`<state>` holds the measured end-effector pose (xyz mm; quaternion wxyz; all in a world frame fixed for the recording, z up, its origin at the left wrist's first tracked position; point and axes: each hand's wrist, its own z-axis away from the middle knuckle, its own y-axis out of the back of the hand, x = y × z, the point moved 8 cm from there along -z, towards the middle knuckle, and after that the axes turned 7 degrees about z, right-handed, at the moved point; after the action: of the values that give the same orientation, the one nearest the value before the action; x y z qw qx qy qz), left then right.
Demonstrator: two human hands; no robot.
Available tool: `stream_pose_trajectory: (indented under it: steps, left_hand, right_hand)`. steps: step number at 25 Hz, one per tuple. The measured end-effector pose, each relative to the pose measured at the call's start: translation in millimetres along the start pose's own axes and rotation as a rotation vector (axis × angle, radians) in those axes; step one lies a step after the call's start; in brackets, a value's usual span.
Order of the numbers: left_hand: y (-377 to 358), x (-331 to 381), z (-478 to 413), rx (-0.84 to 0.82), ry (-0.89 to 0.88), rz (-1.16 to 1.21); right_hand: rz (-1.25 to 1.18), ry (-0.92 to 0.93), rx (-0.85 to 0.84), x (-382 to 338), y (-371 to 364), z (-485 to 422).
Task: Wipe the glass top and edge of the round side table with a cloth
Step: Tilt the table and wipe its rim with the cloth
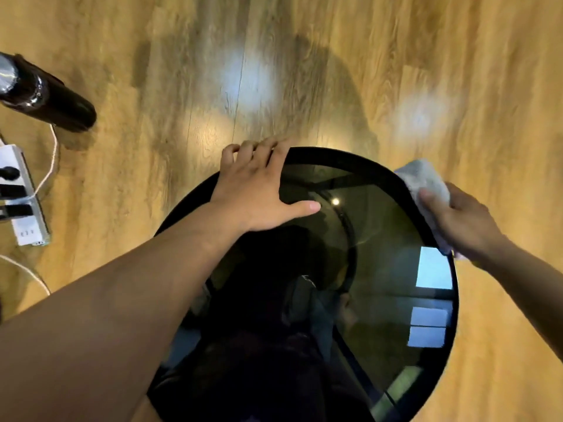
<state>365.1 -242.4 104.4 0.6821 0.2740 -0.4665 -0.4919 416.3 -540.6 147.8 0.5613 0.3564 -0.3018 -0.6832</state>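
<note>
The round side table (341, 156) has a dark glass top with a black rim and fills the lower middle of the head view. My left hand (259, 190) lies flat on the far left part of the top, fingers curled over the far rim, thumb spread out on the glass. My right hand (457, 220) grips a grey cloth (426, 181) and presses it against the right outer edge of the rim. The glass reflects windows and a ceiling light.
The table stands on a wooden plank floor (274, 71). At the left edge lie a white power strip (21, 193) with plugs and white cables, and a dark cylindrical object (51, 102) on the floor beyond it.
</note>
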Motion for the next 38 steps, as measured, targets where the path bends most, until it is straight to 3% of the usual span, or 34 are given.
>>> stream_pose_trajectory:
  steps: [2,5,7,9,12,15,17,21,24,27,29,32,35,38]
  left_hand:
    - [1,-2,-1,-0.029,0.013,0.028]
    - [0,-7,2,-0.077,0.097,0.079]
    - [1,-8,0,-0.083,0.153,0.145]
    - [2,-8,-2,-0.095,0.15,0.137]
    - [1,-10,0,-0.153,0.145,0.107]
    - [1,-7,-2,-0.174,0.146,0.104]
    - [3,-7,-2,-0.155,0.162,0.07]
    - [4,-4,-3,-0.187,0.183,0.083]
    - [3,-5,-4,-0.2,0.224,0.107]
    - [0,-21,-11,-0.197,0.284,0.202]
    - [0,-31,-18,-0.206,0.298,0.26]
    - [0,-38,-17,-0.24,0.299,0.28]
    - [1,-27,-16,-0.225,0.265,0.329]
    - [3,-22,-9,-0.245,0.326,0.511]
  right_hand:
    - [-0.006,0.159,-0.069,-70,-6,-31]
    - [0.186,0.523,-0.146,-199,-44,-52]
    - [0.169,0.581,-0.126,-225,-54,-53]
    - [0.023,0.484,-0.058,-185,-37,-60]
    - [-0.11,0.212,0.05,-41,-15,-44]
    - [-0.136,-0.18,-0.01,107,-35,60]
    - [-0.193,-0.273,-0.02,146,-59,113]
    - [-0.198,-0.183,0.029,103,-44,48]
    - [-0.159,0.093,0.047,-1,-24,-34]
    - [-0.146,0.359,-0.009,-89,-22,-60]
    - [-0.224,0.309,0.044,-69,-20,-59]
    - [-0.339,0.082,0.153,32,-30,-17]
    - [-0.34,-0.122,0.088,118,-54,52]
    - [-0.267,-0.134,0.111,112,-46,45]
